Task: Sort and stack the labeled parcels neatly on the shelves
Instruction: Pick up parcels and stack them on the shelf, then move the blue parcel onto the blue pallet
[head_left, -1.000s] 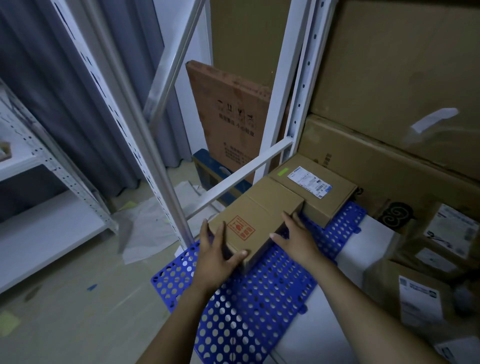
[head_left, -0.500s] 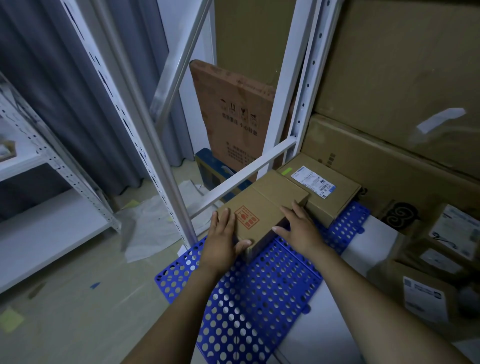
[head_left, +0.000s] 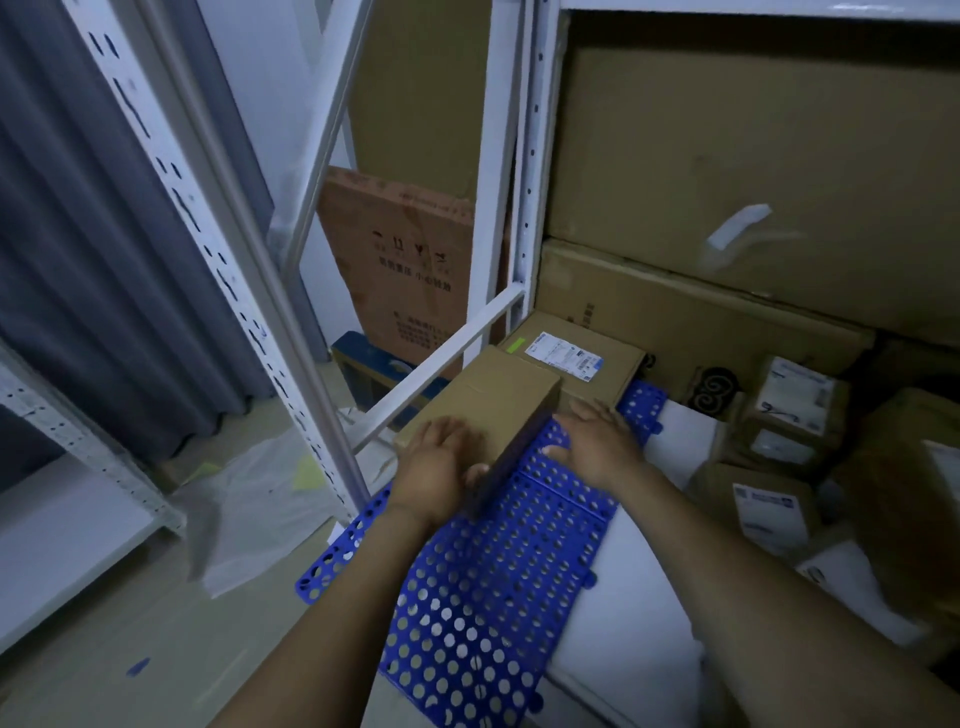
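A plain brown parcel (head_left: 501, 397) lies on the blue perforated mat (head_left: 493, 597) of the bottom shelf, pushed up against a flat parcel with a white label (head_left: 576, 356) behind it. My left hand (head_left: 436, 467) rests on the near end of the brown parcel, fingers laid flat over its top and thumb by its front face; it is blurred. My right hand (head_left: 597, 441) hovers open above the mat just right of the parcel, fingers spread, touching nothing that I can see.
A white shelf upright (head_left: 249, 312) and cross rail (head_left: 441, 358) stand left of the parcel. Several labeled parcels (head_left: 769, 499) crowd the shelf's right side. Large cartons (head_left: 753, 156) fill the back. Flattened cardboard (head_left: 405, 270) leans behind the frame.
The brown parcel has slid back and left against the labeled parcel. My right hand has come off it and now hovers over the mat. My left hand stays on its near end.
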